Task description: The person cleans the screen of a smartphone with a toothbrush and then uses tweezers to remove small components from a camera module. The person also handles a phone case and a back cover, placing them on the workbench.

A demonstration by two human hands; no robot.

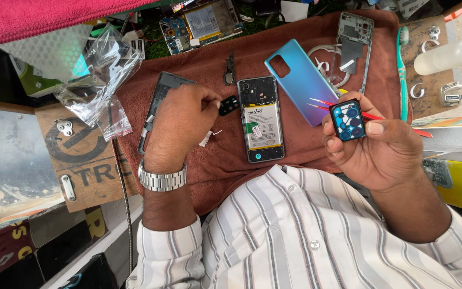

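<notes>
Across the brown cloth (306, 155) on the tabletop lies one opened phone (261, 119), battery showing, between both hands; one blue back cover (300, 80) sits just beside it. Right hand (386, 147) is curled around one blue camera cover (348, 119) and red tweezers (338, 105). Left hand (180, 126) pinches one small black lens piece (229, 105). Looks like camera-part fitting; next needs careful alignment, I'd judge

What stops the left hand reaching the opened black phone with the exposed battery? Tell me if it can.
Probably yes. The left hand lies right beside the phone on the brown cloth, nothing between them, though it pinches a small black lens piece.
</notes>
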